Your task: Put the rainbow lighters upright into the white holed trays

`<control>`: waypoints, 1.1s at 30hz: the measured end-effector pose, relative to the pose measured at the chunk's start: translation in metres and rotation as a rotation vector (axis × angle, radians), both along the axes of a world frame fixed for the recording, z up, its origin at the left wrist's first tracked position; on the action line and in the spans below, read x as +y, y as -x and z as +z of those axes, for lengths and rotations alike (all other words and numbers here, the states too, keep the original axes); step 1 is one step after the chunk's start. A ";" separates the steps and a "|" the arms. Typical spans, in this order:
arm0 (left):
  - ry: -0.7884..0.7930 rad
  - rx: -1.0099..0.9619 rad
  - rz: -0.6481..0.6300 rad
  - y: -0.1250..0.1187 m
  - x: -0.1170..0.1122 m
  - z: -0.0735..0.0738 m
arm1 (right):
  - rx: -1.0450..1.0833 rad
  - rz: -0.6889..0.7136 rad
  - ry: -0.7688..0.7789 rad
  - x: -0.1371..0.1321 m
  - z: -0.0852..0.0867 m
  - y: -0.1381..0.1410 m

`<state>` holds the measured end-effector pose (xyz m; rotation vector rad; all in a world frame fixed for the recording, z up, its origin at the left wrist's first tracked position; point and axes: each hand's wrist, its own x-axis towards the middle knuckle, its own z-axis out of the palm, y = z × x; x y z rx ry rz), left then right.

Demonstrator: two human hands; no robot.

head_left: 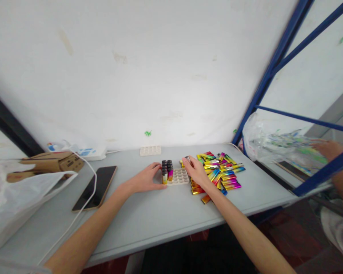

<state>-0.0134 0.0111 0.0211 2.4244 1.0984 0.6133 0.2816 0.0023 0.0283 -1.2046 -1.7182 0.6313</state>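
At far left, a white plastic bag [14,201] slumped on the grey table [165,213], with a brown cardboard box [50,163] behind it and a white power strip [87,152] against the wall. Just right of the bag, a dark phone [96,187] lying flat with a white cable [88,190] looped across it. Farther back, toward the middle, a spare white tray [150,150] near the wall.

At centre, left hand [147,178] resting with fingers loosely curved against the left edge of a white socket tray [179,177], steadying rather than clenching it. Standing upright in the tray's left sockets, a small block of black-capped lighters [167,171]; remaining sockets bare.

Just right of the tray, right hand [196,170] reaching toward the far side, fingertips pinched on one lighter [186,158] at the near-left edge of the pile. Under and right of that hand, a loose heap of rainbow-metallic lighters [223,173] lying flat.

At far right, beyond the blue frame [263,87], a clear bag [263,142] and another person's hand [328,148].
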 end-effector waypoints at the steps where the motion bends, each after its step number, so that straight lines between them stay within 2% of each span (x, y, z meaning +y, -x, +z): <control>1: 0.002 0.004 -0.001 0.000 0.000 0.000 | 0.011 0.044 0.020 -0.002 0.002 0.000; 3: 0.006 0.009 -0.005 0.000 0.000 0.000 | 0.015 0.128 0.040 -0.006 0.007 -0.001; 8: 0.014 -0.008 -0.018 0.001 -0.001 0.001 | -0.181 0.167 -0.120 -0.013 0.016 -0.002; 14: 0.021 -0.001 -0.006 -0.001 -0.002 0.002 | -0.300 0.311 -0.029 -0.018 0.013 0.004; 19: 0.010 -0.022 -0.017 -0.002 -0.002 0.003 | -0.495 0.335 -0.080 -0.017 0.013 0.007; 24: 0.013 -0.019 -0.020 -0.001 -0.005 0.006 | -0.660 0.352 -0.108 -0.022 0.026 0.016; 30: 0.007 0.001 0.001 0.002 -0.002 0.003 | -0.749 0.337 -0.073 -0.024 0.038 0.018; 33: -0.006 0.013 0.033 0.003 -0.001 0.001 | -0.747 0.374 -0.063 -0.021 0.040 0.015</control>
